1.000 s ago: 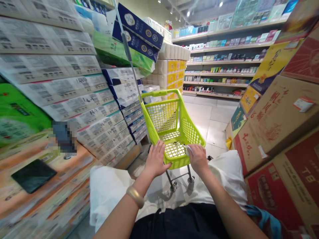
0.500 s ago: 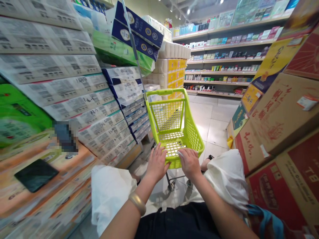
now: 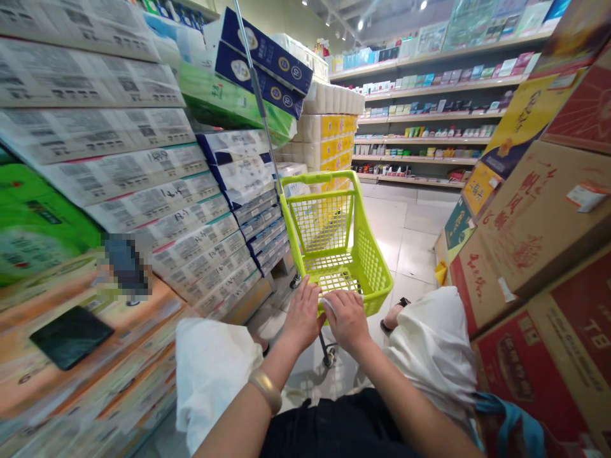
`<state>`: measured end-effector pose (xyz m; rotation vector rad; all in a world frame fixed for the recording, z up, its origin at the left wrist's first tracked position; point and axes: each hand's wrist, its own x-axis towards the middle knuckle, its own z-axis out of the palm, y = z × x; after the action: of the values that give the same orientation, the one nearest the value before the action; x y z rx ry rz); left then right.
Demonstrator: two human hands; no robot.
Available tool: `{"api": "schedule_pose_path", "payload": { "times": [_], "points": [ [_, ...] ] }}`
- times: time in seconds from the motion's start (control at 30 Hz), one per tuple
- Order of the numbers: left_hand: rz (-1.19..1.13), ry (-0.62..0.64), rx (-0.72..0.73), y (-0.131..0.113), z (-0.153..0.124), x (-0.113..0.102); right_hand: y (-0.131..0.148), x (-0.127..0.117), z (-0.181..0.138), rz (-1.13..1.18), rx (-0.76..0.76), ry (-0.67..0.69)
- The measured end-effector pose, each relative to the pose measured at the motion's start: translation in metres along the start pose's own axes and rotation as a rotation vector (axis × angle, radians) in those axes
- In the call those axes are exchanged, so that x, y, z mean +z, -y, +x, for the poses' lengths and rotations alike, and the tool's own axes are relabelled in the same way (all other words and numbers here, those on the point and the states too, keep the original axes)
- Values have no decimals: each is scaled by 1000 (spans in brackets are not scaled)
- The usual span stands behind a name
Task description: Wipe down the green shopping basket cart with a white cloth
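Note:
A lime-green plastic shopping cart stands between my knees, its lattice basket tilted toward me. My left hand grips the cart's near rim at the left corner, fingers curled over the edge. Close beside it, my right hand lies on the same rim, pressing a small white wipe against it. Only a bit of the wipe shows between thumb and fingers; the rest is hidden under the hand. A gold bangle is on my left forearm.
Stacked paper packs rise on the left, with a dark phone-like slab on an orange pack. Cardboard boxes line the right. A thin metal pole stands behind the cart. Stocked shelves fill the back; tiled floor lies before them.
My right hand has slid left along the near rim with the wipe, up against my left hand. The left hand has stayed almost in place, and the cart has barely shifted.

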<state>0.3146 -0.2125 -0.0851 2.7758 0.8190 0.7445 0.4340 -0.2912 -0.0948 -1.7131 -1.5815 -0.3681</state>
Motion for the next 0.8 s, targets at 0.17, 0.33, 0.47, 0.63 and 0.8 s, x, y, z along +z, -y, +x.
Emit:
{"api": "schedule_pose_path", "payload": {
  "times": [0.17, 0.33, 0.47, 0.63, 0.8],
  "points": [
    [1, 14, -9, -2, 0, 0, -46, -20, -7, -73, 118, -122],
    [-16, 14, -36, -5, 0, 5, -41, -16, -3, -125, 218, -156],
    [-12, 6, -27, -4, -1, 5, -2, -1, 0, -45, 130, -76],
    [-13, -11, 9, -1, -3, 0, -1, -3, -3, 3, 13, -21],
    [-8, 18, -23, -3, -2, -1, -42, -20, -8, -82, 121, -123]
  ]
}}
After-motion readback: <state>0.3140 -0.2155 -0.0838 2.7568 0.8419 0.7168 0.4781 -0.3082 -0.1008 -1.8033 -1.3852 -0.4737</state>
